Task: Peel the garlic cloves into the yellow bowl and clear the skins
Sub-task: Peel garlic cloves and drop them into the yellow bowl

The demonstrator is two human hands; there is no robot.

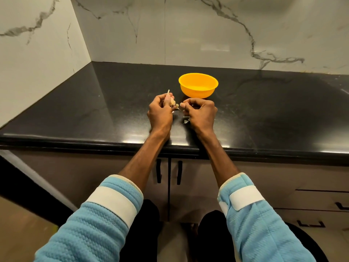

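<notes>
Both hands worked close together just above the black counter (94, 103), at the middle of the frame. The left hand (160, 112) had its fingers (171, 95) curled round a pale garlic clove (172, 102), which showed at the hand's upper right edge. A thin strip of skin (168, 91) stood up from the top of that grip. The right hand (201, 113) sat just beside it, a narrow gap between the two. Its fingers were curled tightly inward, and its thumb and forefinger met at the tip nearest the clove. Whether they pinched a shred of skin there could not be told, since the spot was too small.

A small pale scrap of skin (186, 121) lay on the counter below the gap, touching the lower left edge of the right hand. The yellow bowl (196, 92) stood upright on the counter just above the right hand in the frame, apart from both hands and a little right of centre.

White marble wall panels with grey veins (226, 35) filled the top of the frame and the left side. Below the counter's front edge, two black cabinet handles (159, 171) showed between the forearms. Light blue sleeves (105, 214) with white bands covered both arms at the bottom of the frame.
</notes>
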